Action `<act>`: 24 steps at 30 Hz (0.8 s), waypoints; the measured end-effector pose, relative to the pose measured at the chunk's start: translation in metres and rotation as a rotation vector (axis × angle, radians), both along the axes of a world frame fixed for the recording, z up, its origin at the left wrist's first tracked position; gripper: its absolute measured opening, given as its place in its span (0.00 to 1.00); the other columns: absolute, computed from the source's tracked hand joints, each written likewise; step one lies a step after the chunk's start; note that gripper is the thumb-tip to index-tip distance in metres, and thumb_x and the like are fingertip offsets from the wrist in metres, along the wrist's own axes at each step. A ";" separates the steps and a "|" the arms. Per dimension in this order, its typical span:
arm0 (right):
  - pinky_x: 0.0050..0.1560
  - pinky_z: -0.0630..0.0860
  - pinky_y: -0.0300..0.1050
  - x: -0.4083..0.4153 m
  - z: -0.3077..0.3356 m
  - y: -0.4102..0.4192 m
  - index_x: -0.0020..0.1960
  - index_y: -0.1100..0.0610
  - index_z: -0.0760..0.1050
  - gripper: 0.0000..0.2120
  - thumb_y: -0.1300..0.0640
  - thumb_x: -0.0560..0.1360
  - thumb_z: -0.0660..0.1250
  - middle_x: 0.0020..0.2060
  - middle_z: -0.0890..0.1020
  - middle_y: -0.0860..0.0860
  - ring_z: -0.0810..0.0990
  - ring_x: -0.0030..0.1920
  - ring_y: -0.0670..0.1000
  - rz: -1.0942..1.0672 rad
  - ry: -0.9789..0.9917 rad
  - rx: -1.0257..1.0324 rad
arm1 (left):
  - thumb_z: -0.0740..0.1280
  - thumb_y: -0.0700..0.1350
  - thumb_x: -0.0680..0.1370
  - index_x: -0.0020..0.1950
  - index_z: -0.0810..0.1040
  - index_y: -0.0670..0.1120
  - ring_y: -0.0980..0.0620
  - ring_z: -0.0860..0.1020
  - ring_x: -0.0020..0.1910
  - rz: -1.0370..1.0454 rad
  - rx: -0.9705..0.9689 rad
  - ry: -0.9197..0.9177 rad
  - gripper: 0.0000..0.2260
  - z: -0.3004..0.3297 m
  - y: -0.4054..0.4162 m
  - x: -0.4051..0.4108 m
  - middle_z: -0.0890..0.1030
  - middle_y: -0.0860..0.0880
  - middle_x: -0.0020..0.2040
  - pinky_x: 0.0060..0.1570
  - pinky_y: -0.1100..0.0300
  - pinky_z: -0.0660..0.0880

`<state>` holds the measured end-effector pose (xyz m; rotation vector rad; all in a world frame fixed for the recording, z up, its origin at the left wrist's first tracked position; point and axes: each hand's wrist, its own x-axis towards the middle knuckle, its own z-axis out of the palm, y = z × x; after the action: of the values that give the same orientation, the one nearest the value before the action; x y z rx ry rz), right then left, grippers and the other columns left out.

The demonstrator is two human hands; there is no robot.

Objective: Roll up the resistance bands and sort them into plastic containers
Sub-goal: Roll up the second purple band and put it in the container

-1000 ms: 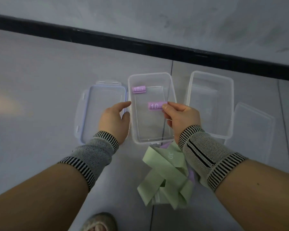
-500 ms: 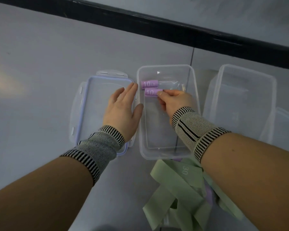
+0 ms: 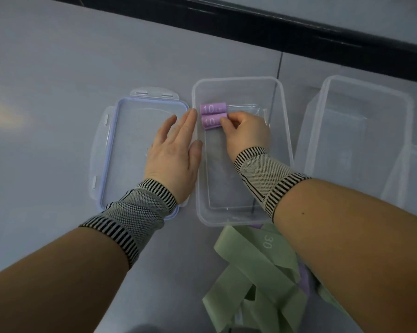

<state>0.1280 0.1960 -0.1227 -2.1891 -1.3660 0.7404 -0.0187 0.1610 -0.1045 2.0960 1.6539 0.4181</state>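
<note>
Purple roll is being pinched by the right hand; seat it snug against its twin before releasing, while the flat, relaxed left hand is steadying the container.

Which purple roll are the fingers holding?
The nearer purple roll, the one closer to the person. The right hand pinches its end. The farther roll lies untouched beside it.

Purple rolls, green bands, b/w striped wrist cuffs.
</note>
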 end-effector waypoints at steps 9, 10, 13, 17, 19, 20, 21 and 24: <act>0.63 0.63 0.42 -0.001 -0.005 -0.013 0.59 0.52 0.79 0.16 0.46 0.78 0.61 0.56 0.77 0.49 0.65 0.62 0.53 0.026 -0.125 0.030 | 0.49 0.48 0.80 0.76 0.58 0.43 0.44 0.59 0.72 -0.010 0.003 -0.038 0.24 0.001 -0.002 0.001 0.67 0.45 0.72 0.71 0.55 0.56; 0.63 0.63 0.43 -0.002 -0.006 -0.013 0.59 0.52 0.79 0.16 0.46 0.78 0.62 0.56 0.78 0.48 0.65 0.62 0.53 0.017 -0.110 0.029 | 0.50 0.47 0.80 0.76 0.58 0.43 0.44 0.59 0.72 -0.008 -0.002 -0.042 0.24 0.001 -0.003 0.002 0.66 0.45 0.73 0.71 0.55 0.55; 0.62 0.62 0.42 0.000 -0.007 -0.012 0.59 0.52 0.80 0.16 0.45 0.78 0.62 0.56 0.78 0.48 0.65 0.62 0.53 -0.005 -0.088 0.032 | 0.51 0.46 0.80 0.75 0.58 0.43 0.45 0.59 0.72 -0.006 0.003 -0.060 0.24 0.002 -0.003 0.005 0.66 0.45 0.73 0.71 0.56 0.55; 0.61 0.62 0.42 0.000 -0.008 -0.011 0.59 0.51 0.79 0.16 0.44 0.78 0.61 0.57 0.77 0.47 0.65 0.62 0.52 -0.016 -0.090 0.030 | 0.51 0.46 0.80 0.75 0.58 0.43 0.46 0.59 0.71 0.003 0.007 -0.077 0.24 0.002 -0.003 0.005 0.69 0.45 0.71 0.71 0.57 0.54; 0.62 0.62 0.43 -0.002 -0.010 -0.012 0.59 0.50 0.79 0.16 0.44 0.77 0.62 0.57 0.77 0.47 0.65 0.62 0.52 -0.012 -0.097 0.037 | 0.52 0.46 0.80 0.76 0.58 0.43 0.46 0.59 0.71 0.013 0.001 -0.086 0.24 0.001 -0.003 0.004 0.71 0.44 0.69 0.70 0.58 0.55; 0.62 0.62 0.44 -0.003 -0.011 -0.012 0.58 0.50 0.79 0.16 0.43 0.76 0.62 0.57 0.77 0.46 0.65 0.62 0.52 -0.007 -0.105 0.039 | 0.52 0.46 0.80 0.76 0.58 0.43 0.45 0.60 0.71 0.015 0.002 -0.089 0.24 0.001 -0.004 0.004 0.71 0.43 0.68 0.70 0.57 0.55; 0.63 0.63 0.44 -0.003 -0.012 -0.012 0.58 0.49 0.79 0.16 0.42 0.76 0.63 0.57 0.77 0.46 0.65 0.62 0.52 -0.001 -0.118 0.037 | 0.52 0.46 0.80 0.75 0.58 0.43 0.45 0.60 0.71 0.016 0.006 -0.090 0.24 0.000 -0.004 0.004 0.71 0.43 0.68 0.70 0.57 0.55; 0.63 0.63 0.46 -0.002 -0.013 -0.012 0.57 0.47 0.79 0.15 0.43 0.74 0.65 0.58 0.76 0.45 0.66 0.62 0.52 0.003 -0.141 0.037 | 0.52 0.45 0.80 0.75 0.58 0.42 0.46 0.60 0.70 0.015 0.013 -0.098 0.23 0.000 -0.004 0.006 0.72 0.43 0.67 0.70 0.56 0.56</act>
<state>0.1258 0.1837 -0.1361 -2.2470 -1.4400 0.5660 -0.0131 0.1568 -0.1044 2.0397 1.6161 0.5286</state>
